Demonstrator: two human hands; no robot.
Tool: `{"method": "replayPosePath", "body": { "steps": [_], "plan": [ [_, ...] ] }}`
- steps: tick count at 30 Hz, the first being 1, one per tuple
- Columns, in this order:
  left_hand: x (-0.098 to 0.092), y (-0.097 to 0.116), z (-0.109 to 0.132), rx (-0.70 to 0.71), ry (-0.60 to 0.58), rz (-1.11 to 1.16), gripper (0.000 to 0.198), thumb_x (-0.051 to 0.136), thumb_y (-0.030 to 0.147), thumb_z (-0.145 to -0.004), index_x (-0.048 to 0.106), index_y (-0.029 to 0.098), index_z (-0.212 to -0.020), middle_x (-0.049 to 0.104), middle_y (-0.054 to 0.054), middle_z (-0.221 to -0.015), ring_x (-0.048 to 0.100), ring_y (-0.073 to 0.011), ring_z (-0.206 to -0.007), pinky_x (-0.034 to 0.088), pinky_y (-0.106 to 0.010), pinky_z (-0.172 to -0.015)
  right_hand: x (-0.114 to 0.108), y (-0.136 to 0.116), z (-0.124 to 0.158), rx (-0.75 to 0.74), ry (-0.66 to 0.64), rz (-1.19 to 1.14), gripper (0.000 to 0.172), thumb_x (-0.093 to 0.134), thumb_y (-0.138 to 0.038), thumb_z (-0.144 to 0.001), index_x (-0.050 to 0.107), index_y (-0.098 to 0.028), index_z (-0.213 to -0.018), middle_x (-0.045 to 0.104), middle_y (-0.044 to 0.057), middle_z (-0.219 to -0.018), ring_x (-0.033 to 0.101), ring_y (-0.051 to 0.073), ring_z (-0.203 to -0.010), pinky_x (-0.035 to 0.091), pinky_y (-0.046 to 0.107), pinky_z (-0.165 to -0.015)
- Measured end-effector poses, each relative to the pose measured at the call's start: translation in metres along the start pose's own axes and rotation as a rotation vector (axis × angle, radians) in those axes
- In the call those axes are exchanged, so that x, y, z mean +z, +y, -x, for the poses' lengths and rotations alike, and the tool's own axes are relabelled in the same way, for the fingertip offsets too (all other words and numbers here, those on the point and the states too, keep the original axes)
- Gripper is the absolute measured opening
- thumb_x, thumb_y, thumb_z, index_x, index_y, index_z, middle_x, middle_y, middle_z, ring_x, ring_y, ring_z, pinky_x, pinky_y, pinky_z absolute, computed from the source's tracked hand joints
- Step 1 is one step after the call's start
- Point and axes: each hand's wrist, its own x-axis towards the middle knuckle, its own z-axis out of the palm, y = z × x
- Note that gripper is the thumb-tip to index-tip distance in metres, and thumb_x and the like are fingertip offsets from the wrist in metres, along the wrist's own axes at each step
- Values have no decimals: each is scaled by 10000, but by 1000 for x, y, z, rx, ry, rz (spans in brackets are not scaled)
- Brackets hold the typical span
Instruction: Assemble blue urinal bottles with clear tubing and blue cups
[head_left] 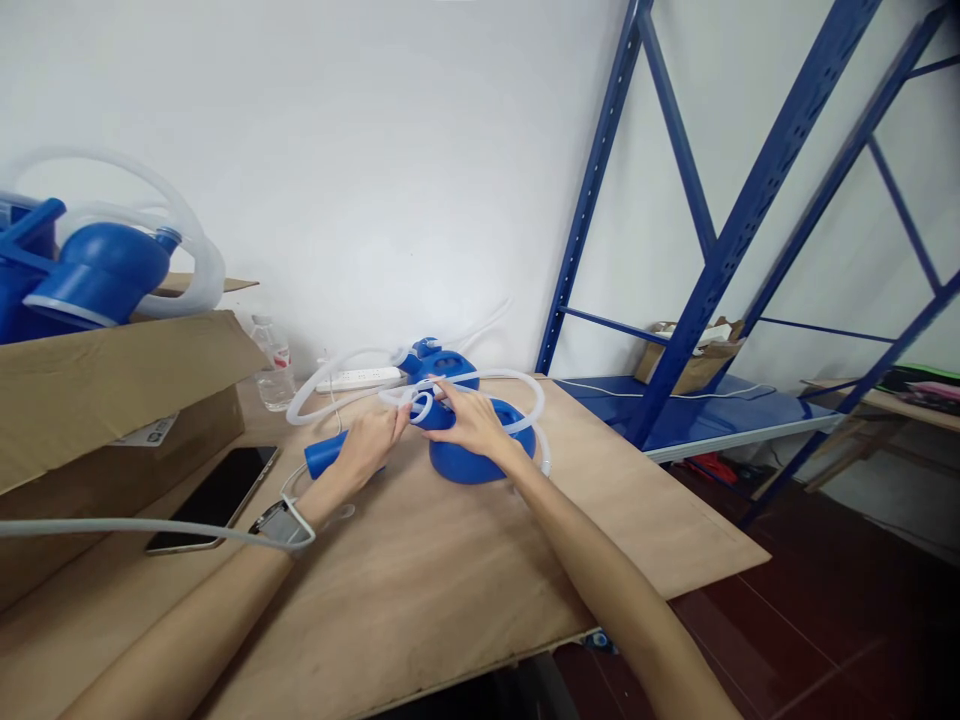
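Note:
A round blue plastic container point(469, 465) lies on the wooden table, its wide neck turned toward my left hand. My right hand point(469, 420) is closed around that neck, thumb below and fingers above. At the neck's mouth is a thin white ring point(423, 407). My left hand point(375, 438) pinches the edge of this ring; its fingertips are partly hidden. A translucent hose point(529, 385) loops around and behind both hands. Partly behind my left wrist lies a blue cylinder point(324, 455). A second blue container point(454, 368) stands behind the first.
On the left, a cardboard box point(135, 400) holds more blue containers point(112, 270) and coiled hose. A phone point(217, 495), a clear bottle point(275, 370) and a white power strip point(360, 379) are on the table point(420, 600). A blue metal rack point(720, 250) stands right.

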Motion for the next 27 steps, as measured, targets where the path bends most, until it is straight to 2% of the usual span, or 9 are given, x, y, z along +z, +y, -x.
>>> {"method": "replayPosePath", "body": {
  "steps": [4,6,10,13,16,19,22,25,27],
  "plan": [
    [-11,-4,-6,-139,42,44,607,235,410,-1076,671,180,-723,718,-123,-717,692,-238,-711,484,-334,-708,0,0,0,-57,8,36,677,816,-470,-810,599,-234,-1407,699,100,-1339,676,307,-1188,501,392,-976],
    [-19,-12,-10,-210,59,43,648,215,448,-1066,644,195,-652,694,-114,-639,681,-249,-662,473,-340,-664,0,-2,0,-67,11,52,655,801,-479,-825,603,-223,-1394,701,108,-1325,680,307,-1172,503,400,-973],
    [-36,-25,-13,-285,79,-19,422,468,464,-947,654,194,-682,679,-135,-640,666,-321,-677,441,-370,-622,-1,-6,3,-88,24,89,652,770,-529,-854,590,-195,-1384,688,139,-1322,659,317,-1200,490,425,-1005],
    [-46,-19,-13,-191,47,-14,178,587,354,-847,680,203,-855,709,-102,-755,676,-312,-762,455,-361,-668,-1,-10,6,-93,25,125,682,765,-574,-849,580,-171,-1367,659,164,-1349,651,335,-1203,495,446,-992],
    [-52,0,-12,75,-32,38,271,626,238,-777,666,240,-1045,729,-64,-965,678,-275,-928,485,-345,-796,-2,-13,7,-104,4,159,638,743,-539,-882,561,-152,-1356,614,180,-1404,652,343,-1197,504,457,-961],
    [-55,17,-12,313,-103,118,284,596,188,-768,647,213,-1047,702,-98,-1089,646,-284,-1042,486,-380,-905,-2,-15,7,-100,5,164,591,708,-496,-921,532,-157,-1372,559,186,-1483,622,348,-1257,496,460,-968],
    [-56,25,-13,231,-181,279,196,575,313,-850,644,195,-990,714,-81,-987,655,-256,-905,504,-364,-813,-2,-14,7,-93,-5,148,574,717,-449,-923,517,-177,-1388,598,175,-1449,631,336,-1252,489,447,-966],
    [-54,27,-14,137,-225,383,314,521,492,-919,632,203,-865,699,-37,-832,618,-207,-736,471,-314,-677,-1,-15,7,-106,-28,151,566,735,-416,-913,530,-168,-1378,674,168,-1337,662,328,-1193,481,440,-962],
    [-52,29,-16,137,-205,348,345,526,516,-915,587,208,-770,658,-18,-739,572,-188,-664,431,-302,-625,-2,-15,7,-115,-42,170,580,744,-395,-906,531,-152,-1389,711,167,-1252,678,324,-1146,472,440,-967]
  ]
}}
